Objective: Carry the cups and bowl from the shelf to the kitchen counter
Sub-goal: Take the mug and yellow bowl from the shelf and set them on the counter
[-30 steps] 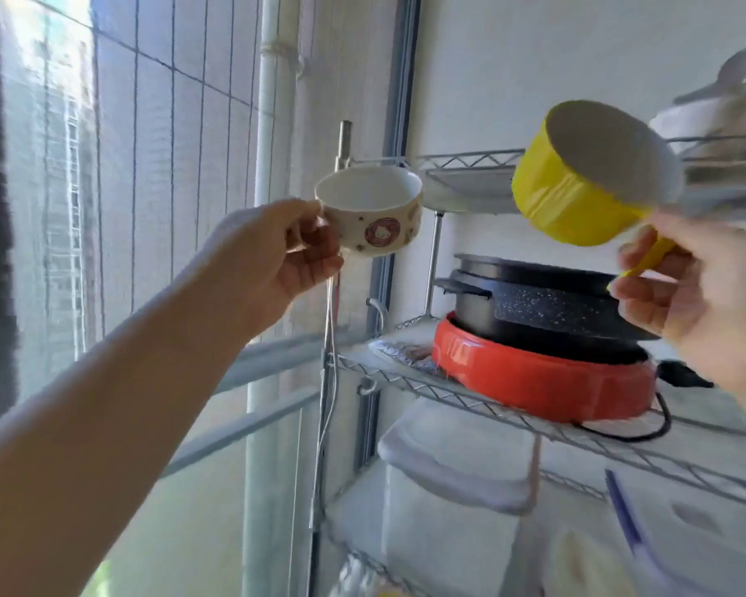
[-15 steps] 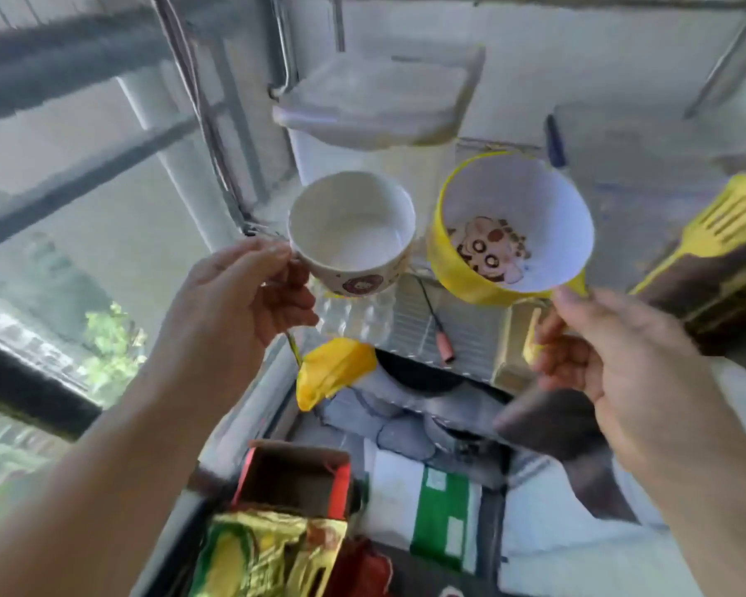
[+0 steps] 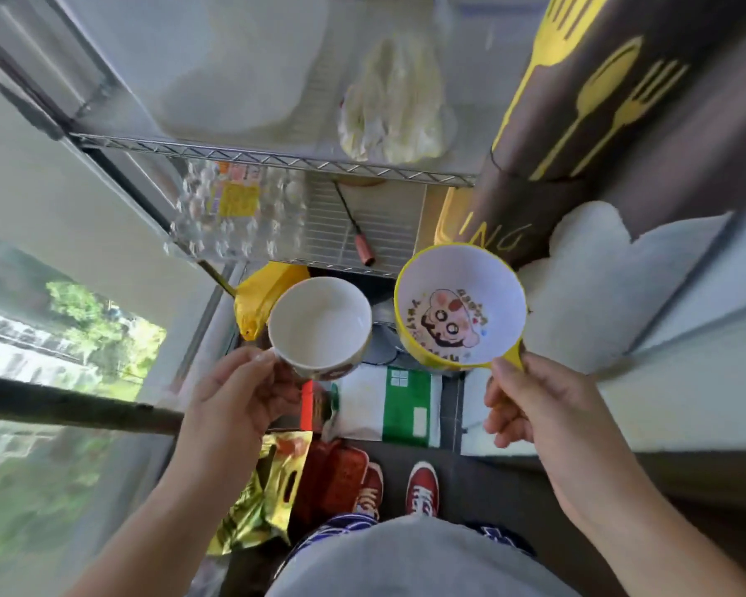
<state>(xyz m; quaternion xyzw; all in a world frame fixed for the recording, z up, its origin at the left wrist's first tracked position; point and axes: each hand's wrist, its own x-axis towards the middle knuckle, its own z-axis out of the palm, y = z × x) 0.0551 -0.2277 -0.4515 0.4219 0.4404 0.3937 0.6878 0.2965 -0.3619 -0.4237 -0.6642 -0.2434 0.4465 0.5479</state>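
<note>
My left hand (image 3: 233, 394) grips the handle of a white cup (image 3: 319, 325) with brown prints on its outside; the cup is upright and looks empty. My right hand (image 3: 535, 407) pinches the short yellow handle of a yellow bowl (image 3: 459, 305) with a white inside and a cartoon face at the bottom. Cup and bowl hang side by side at waist height, a small gap between them, in front of the wire shelf (image 3: 276, 155).
The wire shelf holds a clear egg tray (image 3: 233, 217), a white plastic bag (image 3: 393, 105) and a red-handled tool (image 3: 362, 247). A brown curtain with yellow cutlery prints (image 3: 599, 101) hangs right. Bags and boxes (image 3: 268, 489) lie on the floor by my red shoes (image 3: 423, 489). A window lies left.
My view has swung from the upper shelves down to the floor. Both hands have lowered the cup and bowl from shelf height to waist height, still side by side.
</note>
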